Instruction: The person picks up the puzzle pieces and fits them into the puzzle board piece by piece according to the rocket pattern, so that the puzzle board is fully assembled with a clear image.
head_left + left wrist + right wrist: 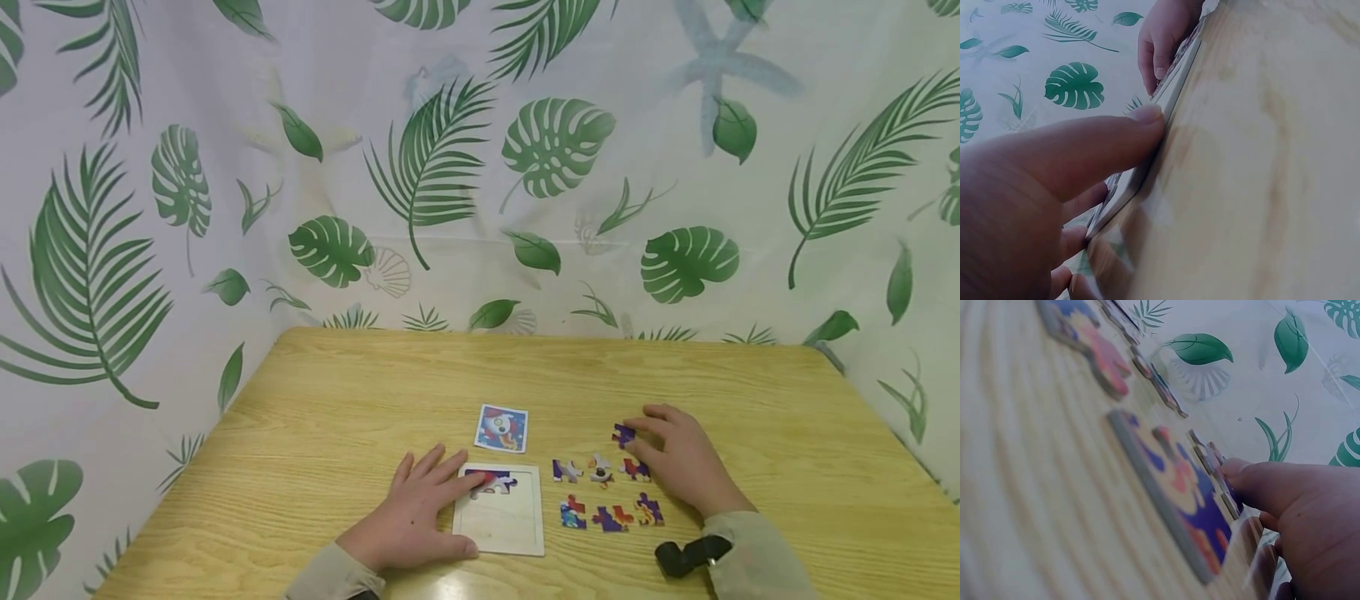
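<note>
My left hand [420, 512] lies spread over the left side of a square wooden puzzle tray [517, 533]. Its index finger rests on the joined puzzle pieces [504, 483] in the tray's upper left, and its thumb [1104, 147] touches the frame's near edge. To the right, my right hand [686, 458] pinches a purple puzzle piece [621, 435] between thumb and index finger, low at the table. Loose pieces lie in two rows below it, among them a white-and-purple piece [567, 471], a dog-face piece [601, 471] and a purple-and-orange piece [613, 518].
A small picture card [501, 428] of a white cartoon dog lies just beyond the tray. The wooden table [360, 383] extends back to a leaf-patterned curtain [465, 275]. A black strap device [692, 554] sits at my right cuff.
</note>
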Tool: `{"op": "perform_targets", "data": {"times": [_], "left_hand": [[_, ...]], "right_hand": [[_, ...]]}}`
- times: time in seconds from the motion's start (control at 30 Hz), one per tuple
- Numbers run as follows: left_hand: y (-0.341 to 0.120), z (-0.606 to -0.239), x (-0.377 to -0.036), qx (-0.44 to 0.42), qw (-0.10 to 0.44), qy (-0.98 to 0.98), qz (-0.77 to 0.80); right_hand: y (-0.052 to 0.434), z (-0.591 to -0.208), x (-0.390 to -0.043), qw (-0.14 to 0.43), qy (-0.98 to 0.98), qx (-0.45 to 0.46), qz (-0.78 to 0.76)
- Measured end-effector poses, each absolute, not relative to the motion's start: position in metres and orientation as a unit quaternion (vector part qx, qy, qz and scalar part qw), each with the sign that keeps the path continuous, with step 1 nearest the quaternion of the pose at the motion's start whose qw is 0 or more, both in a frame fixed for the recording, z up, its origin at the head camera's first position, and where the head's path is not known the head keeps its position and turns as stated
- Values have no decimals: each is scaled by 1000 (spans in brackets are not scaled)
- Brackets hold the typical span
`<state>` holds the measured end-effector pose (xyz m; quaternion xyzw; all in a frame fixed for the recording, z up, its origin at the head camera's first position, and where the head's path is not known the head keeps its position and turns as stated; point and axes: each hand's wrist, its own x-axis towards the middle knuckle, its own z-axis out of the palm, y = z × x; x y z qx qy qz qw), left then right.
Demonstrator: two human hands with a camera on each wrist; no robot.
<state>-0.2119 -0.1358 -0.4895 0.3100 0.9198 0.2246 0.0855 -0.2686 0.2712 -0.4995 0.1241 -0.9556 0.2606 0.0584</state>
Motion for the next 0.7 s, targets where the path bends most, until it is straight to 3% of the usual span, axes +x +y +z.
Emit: {"op": "perform_targets", "data": {"times": [0.7], "left_hand": [[-136, -488, -213, 307, 89, 922, 219]], "right_hand": [[266, -501, -268, 93, -945, 125, 288]]}}
